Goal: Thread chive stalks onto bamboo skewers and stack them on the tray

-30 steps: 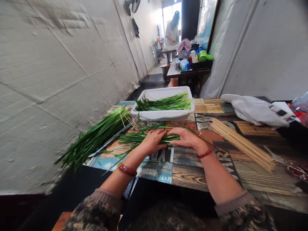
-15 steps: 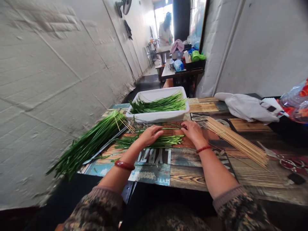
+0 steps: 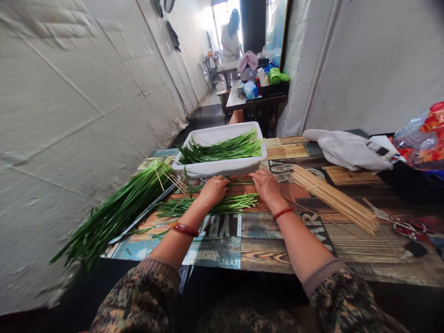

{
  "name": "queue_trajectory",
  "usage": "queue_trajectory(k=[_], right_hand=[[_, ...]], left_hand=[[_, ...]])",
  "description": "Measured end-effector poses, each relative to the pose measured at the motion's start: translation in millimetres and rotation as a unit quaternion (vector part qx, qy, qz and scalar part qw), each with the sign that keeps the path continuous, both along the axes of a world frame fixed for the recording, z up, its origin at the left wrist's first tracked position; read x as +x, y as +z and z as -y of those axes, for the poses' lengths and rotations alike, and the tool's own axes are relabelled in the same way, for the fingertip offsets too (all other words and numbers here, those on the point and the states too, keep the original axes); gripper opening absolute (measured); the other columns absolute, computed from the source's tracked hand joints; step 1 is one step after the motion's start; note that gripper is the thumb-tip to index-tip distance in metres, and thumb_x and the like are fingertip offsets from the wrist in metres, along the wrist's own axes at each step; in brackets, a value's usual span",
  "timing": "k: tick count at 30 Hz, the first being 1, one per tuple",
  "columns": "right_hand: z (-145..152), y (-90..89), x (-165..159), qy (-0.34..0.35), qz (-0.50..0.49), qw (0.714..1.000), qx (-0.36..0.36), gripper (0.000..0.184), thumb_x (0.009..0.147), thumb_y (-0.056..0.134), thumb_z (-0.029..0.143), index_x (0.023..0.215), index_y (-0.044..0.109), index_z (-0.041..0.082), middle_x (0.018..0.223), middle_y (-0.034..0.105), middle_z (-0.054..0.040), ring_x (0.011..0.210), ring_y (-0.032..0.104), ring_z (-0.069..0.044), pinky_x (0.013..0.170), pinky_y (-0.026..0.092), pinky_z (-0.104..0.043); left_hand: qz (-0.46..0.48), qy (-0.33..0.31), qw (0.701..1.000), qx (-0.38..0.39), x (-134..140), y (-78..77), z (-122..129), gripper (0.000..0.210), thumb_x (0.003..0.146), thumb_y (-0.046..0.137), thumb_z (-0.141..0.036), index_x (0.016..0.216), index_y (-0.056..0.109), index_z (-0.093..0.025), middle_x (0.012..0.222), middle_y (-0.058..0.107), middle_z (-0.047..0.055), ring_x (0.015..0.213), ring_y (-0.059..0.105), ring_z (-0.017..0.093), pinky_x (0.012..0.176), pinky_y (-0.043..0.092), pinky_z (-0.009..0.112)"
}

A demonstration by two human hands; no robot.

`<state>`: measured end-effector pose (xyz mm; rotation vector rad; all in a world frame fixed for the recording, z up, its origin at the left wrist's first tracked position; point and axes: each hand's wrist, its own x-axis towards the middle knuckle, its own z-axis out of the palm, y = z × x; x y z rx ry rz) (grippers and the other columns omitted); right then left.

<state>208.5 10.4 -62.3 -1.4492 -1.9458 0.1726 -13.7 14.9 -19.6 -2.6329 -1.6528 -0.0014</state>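
Note:
My left hand point(image 3: 214, 190) is closed on a few thin garlic chives point(image 3: 240, 182), just in front of the white tub. At the stem end of the same chives is my right hand point(image 3: 266, 186), its fingers pinched together; the fingertips are partly hidden. A small pile of chives point(image 3: 244, 202) lies on the table below my hands, its left part behind my left wrist. In the white plastic tub point(image 3: 222, 167) more chives point(image 3: 222, 147) are spread out. To the left rests a large bunch of chives point(image 3: 114, 212), with several thin sticks point(image 3: 175, 180) at its stem end.
A bundle of wooden skewers point(image 3: 333, 199) lies right of my right hand, with scissors point(image 3: 404, 226) beyond it. A long blade-like metal strip point(image 3: 144, 215) borders the large bunch. A grey-white cap point(image 3: 350, 150) sits at the back right. Another person point(image 3: 229, 44) stands far off.
My fingers have closed in on the loose chives behind the pile, the left hand curling more. The whole view has shifted, so things appear a little further left.

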Motion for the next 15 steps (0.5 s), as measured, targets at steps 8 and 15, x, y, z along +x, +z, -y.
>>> queue_trajectory(k=[8,15], right_hand=[[4.9,0.0,-4.9,0.088,-0.027,0.996,-0.008,0.021,0.089,0.056,0.017,0.1,0.074,0.021,0.095,0.071,-0.0057,0.093,0.062,-0.02,0.088,0.045,-0.032],[6.3,6.5,-4.6,0.027,-0.116,0.993,0.011,0.024,0.092,0.049,0.019,0.1,0.072,0.021,0.099,0.071,-0.0057,0.093,0.064,-0.019,0.087,0.047,-0.03]], left_hand=[[-0.006,-0.037,0.999,0.015,21.8,-7.7,-5.3,0.028,0.084,0.054,-0.02,0.11,0.066,-0.018,0.106,0.062,0.01,0.097,0.058,0.023,0.088,0.047,0.036],[-0.011,-0.016,0.999,0.043,-6.9,17.6,4.0,0.025,0.089,0.044,-0.018,0.09,0.07,-0.017,0.096,0.064,0.013,0.095,0.058,0.026,0.086,0.046,0.039]])
